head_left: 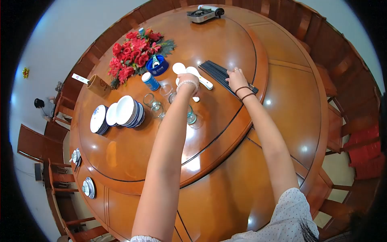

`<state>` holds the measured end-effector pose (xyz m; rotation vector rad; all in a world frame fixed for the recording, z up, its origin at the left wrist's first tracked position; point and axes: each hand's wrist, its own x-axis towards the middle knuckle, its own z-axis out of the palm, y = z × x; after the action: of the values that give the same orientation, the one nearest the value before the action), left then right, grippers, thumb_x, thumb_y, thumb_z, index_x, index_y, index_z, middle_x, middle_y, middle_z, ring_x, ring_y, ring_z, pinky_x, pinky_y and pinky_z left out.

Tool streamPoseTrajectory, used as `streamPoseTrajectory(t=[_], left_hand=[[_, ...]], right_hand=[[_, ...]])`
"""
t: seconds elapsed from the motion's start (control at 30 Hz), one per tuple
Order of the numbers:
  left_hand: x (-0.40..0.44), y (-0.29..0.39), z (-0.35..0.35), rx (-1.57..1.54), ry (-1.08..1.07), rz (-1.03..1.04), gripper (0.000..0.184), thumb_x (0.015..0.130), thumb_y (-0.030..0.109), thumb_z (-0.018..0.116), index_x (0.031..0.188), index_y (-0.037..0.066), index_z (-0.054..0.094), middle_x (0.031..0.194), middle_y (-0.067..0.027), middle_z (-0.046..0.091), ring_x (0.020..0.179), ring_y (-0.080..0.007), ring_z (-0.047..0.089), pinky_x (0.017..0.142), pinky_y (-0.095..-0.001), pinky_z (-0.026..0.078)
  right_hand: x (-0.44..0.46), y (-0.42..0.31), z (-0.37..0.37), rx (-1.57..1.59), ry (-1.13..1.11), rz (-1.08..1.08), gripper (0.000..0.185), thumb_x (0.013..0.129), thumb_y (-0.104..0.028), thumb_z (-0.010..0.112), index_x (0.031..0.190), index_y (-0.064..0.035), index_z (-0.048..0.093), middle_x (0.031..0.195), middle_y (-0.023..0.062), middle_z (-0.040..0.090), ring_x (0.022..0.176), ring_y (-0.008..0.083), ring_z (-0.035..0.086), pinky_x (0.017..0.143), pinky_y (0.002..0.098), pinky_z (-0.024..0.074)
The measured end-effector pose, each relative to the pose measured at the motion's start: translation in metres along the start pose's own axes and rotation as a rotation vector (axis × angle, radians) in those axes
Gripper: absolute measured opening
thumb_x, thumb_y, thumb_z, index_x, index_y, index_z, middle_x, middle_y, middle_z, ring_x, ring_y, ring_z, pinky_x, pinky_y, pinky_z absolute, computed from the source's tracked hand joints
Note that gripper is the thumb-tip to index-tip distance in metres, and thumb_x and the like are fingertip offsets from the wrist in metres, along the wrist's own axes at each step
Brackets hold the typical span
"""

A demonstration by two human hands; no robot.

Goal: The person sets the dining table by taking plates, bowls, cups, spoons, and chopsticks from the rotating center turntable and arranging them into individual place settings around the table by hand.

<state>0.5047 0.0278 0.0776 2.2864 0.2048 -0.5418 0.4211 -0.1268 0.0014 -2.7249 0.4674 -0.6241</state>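
Note:
My left hand (187, 77) reaches in among the white spoons (192, 72). Its fingers are curled together at a spoon, though the hand itself partly hides the grip. On the right, my right hand (236, 79) has its fingers closed on black chopsticks (215, 71), which lie in a bundle on the turntable. Several clear glasses (157, 110) stand below and left of my left hand, some partly behind my forearm. A greenish glass (191, 117) shows just right of that forearm.
Stacked white bowls (125, 109) and plates (98, 119) stand left on the turntable (121, 161). Behind are a blue-white can (150, 81), a blue ashtray (157, 66), red flowers (133, 54) and a wooden holder (98, 86). A portable stove (202, 15) sits at the far side. Chairs surround the table.

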Motion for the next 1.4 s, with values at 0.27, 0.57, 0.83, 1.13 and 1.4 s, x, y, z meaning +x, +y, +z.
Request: streamPoseTrajectory(t=[0.27, 0.57, 0.83, 1.13, 1.4], left_hand=[[0.008, -0.021, 0.020, 0.267, 0.074, 0.101, 0.054, 0.079, 0.021, 0.049, 0.118, -0.005, 0.023, 0.111, -0.0258, 0.049, 0.102, -0.0309, 0.053, 0.082, -0.0367, 0.044], [0.021, -0.032, 0.026, 0.401, 0.050, 0.046, 0.052, 0.081, 0.019, 0.042, 0.121, -0.005, 0.018, 0.121, -0.0232, 0.042, 0.109, -0.0299, 0.048, 0.084, -0.0372, 0.044], [0.013, -0.027, 0.030, 0.151, 0.121, -0.039, 0.046, 0.083, 0.022, 0.039, 0.120, -0.001, 0.026, 0.123, -0.0187, 0.043, 0.110, -0.0289, 0.047, 0.087, -0.0392, 0.042], [0.089, -0.054, 0.055, 0.866, -0.166, -0.048, 0.048, 0.086, 0.028, 0.039, 0.122, 0.003, 0.021, 0.102, -0.0176, 0.058, 0.086, -0.0334, 0.060, 0.072, -0.0385, 0.050], [0.115, -0.065, 0.062, 0.777, -0.195, 0.085, 0.062, 0.083, 0.024, 0.047, 0.122, -0.003, 0.005, 0.080, -0.0336, 0.055, 0.062, -0.0400, 0.060, 0.048, -0.0452, 0.051]], right_hand=[[0.001, 0.010, 0.011, -0.009, -0.008, -0.073, 0.021, 0.077, -0.020, 0.058, 0.091, -0.0037, 0.058, 0.093, 0.0110, 0.049, 0.092, 0.0253, 0.048, 0.078, 0.0362, 0.0445], [-0.001, 0.008, 0.020, -0.054, 0.041, -0.084, 0.018, 0.080, -0.018, 0.053, 0.093, -0.0061, 0.058, 0.090, 0.0095, 0.049, 0.089, 0.0249, 0.047, 0.075, 0.0374, 0.0431], [-0.004, 0.005, 0.021, -0.071, 0.067, -0.083, 0.022, 0.081, -0.017, 0.052, 0.098, -0.0044, 0.057, 0.091, 0.0101, 0.048, 0.091, 0.0245, 0.046, 0.076, 0.0369, 0.0422], [-0.005, 0.001, 0.019, -0.092, 0.019, -0.056, 0.025, 0.082, -0.017, 0.051, 0.103, -0.0042, 0.055, 0.094, 0.0101, 0.048, 0.094, 0.0242, 0.046, 0.079, 0.0359, 0.0412], [-0.005, 0.004, 0.024, -0.115, 0.113, -0.098, 0.024, 0.079, -0.017, 0.052, 0.101, -0.0077, 0.058, 0.090, 0.0084, 0.048, 0.088, 0.0242, 0.047, 0.074, 0.0366, 0.0431]])
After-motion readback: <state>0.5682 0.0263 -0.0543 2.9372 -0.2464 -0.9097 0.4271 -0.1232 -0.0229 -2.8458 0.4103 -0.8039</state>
